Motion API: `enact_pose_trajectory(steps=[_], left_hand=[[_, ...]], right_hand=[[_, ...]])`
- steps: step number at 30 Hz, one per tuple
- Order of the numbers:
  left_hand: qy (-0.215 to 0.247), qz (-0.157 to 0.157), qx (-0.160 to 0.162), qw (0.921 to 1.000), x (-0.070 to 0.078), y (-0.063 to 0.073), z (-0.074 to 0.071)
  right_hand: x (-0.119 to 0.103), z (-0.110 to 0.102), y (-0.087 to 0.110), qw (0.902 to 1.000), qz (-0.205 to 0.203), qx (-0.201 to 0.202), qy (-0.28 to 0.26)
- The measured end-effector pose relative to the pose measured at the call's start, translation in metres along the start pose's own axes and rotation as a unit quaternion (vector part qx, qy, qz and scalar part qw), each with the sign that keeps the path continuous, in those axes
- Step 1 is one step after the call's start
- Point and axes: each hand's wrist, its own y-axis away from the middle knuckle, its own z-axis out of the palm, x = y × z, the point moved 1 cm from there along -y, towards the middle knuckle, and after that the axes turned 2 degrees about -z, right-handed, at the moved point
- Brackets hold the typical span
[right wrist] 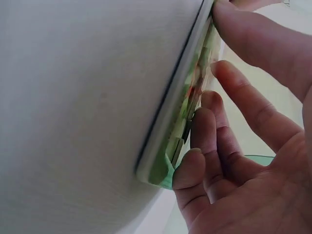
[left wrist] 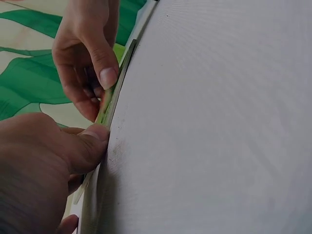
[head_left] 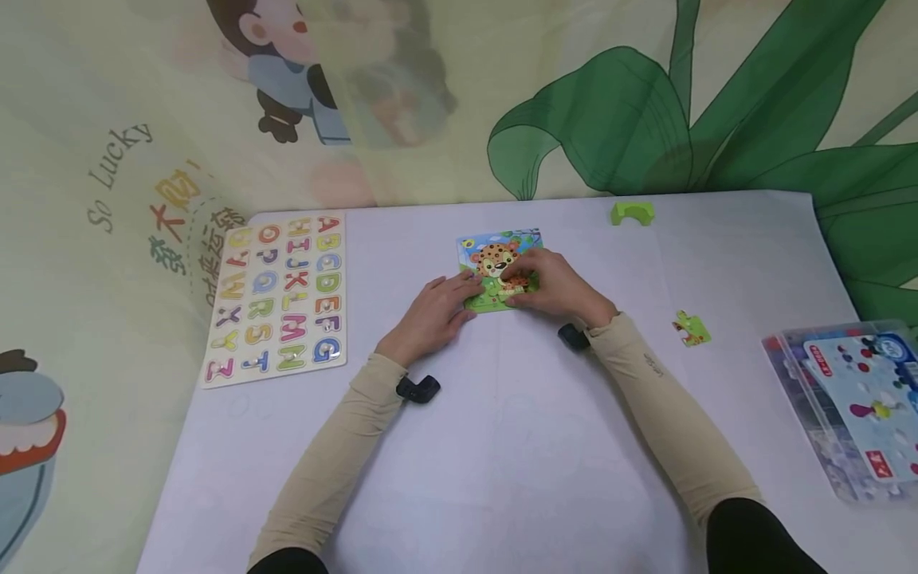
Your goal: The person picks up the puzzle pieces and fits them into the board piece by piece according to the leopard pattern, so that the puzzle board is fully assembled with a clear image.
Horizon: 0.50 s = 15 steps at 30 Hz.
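Note:
A small jigsaw board (head_left: 489,304) with a leopard picture lies on the white table. My left hand (head_left: 439,309) rests at its left side, fingers extended over the edge and thumb near the lower left corner. From the right, my right hand (head_left: 551,283) bends over the board and pinches a jigsaw piece (head_left: 515,282) at the leopard's body between thumb and fingers. In the right wrist view the fingertips (right wrist: 192,163) touch the picture, where piece edges stand slightly raised. The hand covers part of the picture's right side.
A loose green jigsaw piece (head_left: 692,328) lies to the right. A green arch block (head_left: 633,213) stands at the back edge. An alphabet board (head_left: 276,303) lies at the left, and a clear plastic box (head_left: 825,430) with a printed sheet is at the right edge.

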Motion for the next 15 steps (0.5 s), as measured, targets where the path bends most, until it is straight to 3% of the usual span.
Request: enact_pose_trajectory(steps=[10,15], left_hand=[[-0.068,0.021,0.006,0.9974,0.0074,0.0023,0.0007],[-0.077,0.018,0.006,0.9968,0.0101,0.0025,0.0004]], right_hand=[[-0.0009,-0.0009,-0.0016,1.0000,0.003,0.001,0.008],[0.0022,-0.0048,0.0019,0.9997,0.012,0.012,0.014]])
